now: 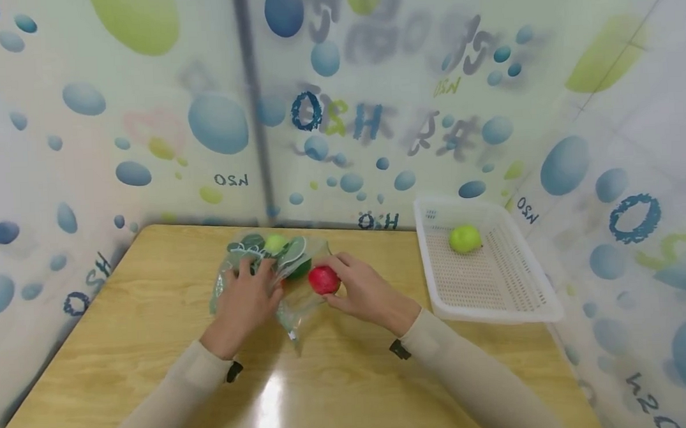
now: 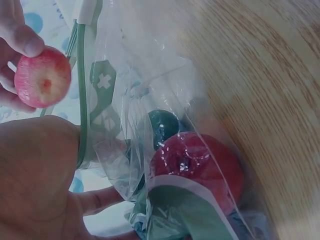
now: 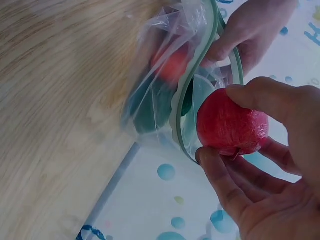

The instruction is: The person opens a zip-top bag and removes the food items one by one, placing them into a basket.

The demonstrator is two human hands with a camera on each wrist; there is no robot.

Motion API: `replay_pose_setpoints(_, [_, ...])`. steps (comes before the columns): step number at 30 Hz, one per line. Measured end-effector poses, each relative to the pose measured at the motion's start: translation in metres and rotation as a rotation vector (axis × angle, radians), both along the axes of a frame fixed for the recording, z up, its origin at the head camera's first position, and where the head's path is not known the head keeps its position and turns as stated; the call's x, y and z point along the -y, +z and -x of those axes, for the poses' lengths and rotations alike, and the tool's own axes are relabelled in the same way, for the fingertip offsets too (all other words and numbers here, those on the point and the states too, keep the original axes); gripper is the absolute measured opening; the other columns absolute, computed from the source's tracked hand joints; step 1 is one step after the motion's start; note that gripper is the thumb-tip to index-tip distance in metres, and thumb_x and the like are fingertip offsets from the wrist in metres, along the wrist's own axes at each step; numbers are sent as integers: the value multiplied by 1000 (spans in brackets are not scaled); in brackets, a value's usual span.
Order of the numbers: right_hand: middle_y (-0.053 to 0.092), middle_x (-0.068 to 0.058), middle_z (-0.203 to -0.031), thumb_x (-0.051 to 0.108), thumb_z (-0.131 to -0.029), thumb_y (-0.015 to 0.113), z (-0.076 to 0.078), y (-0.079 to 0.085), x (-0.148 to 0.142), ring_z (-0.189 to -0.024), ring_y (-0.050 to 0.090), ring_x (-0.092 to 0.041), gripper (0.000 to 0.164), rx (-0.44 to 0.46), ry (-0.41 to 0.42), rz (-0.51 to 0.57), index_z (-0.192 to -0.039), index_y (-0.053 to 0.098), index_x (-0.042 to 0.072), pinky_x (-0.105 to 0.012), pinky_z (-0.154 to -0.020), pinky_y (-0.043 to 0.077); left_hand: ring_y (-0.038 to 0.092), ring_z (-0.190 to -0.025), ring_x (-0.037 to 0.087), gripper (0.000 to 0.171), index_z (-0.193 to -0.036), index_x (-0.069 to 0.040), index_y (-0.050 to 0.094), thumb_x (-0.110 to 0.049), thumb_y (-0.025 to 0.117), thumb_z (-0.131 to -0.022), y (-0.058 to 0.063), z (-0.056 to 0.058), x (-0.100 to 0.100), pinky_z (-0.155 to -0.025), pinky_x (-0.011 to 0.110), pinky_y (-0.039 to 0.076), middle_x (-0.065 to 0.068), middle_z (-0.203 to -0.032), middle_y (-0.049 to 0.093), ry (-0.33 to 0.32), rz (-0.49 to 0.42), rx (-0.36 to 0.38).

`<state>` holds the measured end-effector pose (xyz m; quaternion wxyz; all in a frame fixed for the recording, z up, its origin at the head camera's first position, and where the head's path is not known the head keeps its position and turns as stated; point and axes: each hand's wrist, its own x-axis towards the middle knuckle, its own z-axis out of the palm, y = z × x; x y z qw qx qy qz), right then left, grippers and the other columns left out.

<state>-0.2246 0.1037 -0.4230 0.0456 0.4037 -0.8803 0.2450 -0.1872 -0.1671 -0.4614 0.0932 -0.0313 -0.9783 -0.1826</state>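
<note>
My right hand (image 1: 369, 292) holds a red apple (image 1: 324, 280) between thumb and fingers, right by the mouth of a clear plastic zip bag (image 3: 145, 95) with green edging. On the bag's other side, my left hand (image 1: 244, 301) grips the rim, its thumb (image 3: 226, 44) at the opening. Inside the bag, the left wrist view shows another red apple (image 2: 200, 162) and a dark green round thing (image 2: 162, 125). A light green fruit (image 1: 275, 244) shows at the far side of the bag in the head view. The bag's printing and folds hide part of its contents.
A white perforated plastic basket (image 1: 490, 303) stands at the right of the wooden table (image 1: 167, 273), with one green apple (image 1: 465, 239) in it. A curtain (image 1: 375, 168) printed with bubbles and letters hangs behind the table, and similar panels flank both sides.
</note>
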Motion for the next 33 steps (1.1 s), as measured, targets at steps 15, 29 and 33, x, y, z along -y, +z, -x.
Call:
replay_pose_setpoints(15, [73, -18, -143, 8, -94, 97, 6, 13, -40, -119, 80, -29, 64, -39, -60, 65, -150, 65, 3, -44, -101, 72, 57, -127, 73, 57, -163, -9, 60, -31, 72, -112, 0, -2, -1, -74, 71, 64, 42, -162, 51, 8, -13, 32])
replay_pose_setpoints(29, [74, -23, -142, 5, -97, 93, 41, 26, -108, -121, 78, -36, 64, -17, -273, 11, -151, 61, -2, -50, -101, 72, 57, -130, 76, 58, -162, -7, 61, -30, 73, -110, -1, 0, 0, -79, 77, 65, 44, -163, 51, -6, -5, 17])
replay_pose_setpoints(33, [72, -25, -144, 4, -99, 90, 56, 26, -131, -124, 78, -39, 64, 32, -344, -6, -154, 59, -3, -51, -104, 71, 57, -130, 77, 59, -162, -5, 61, -28, 73, -109, -2, 0, 1, -88, 80, 63, 45, -160, 52, -22, -6, 3])
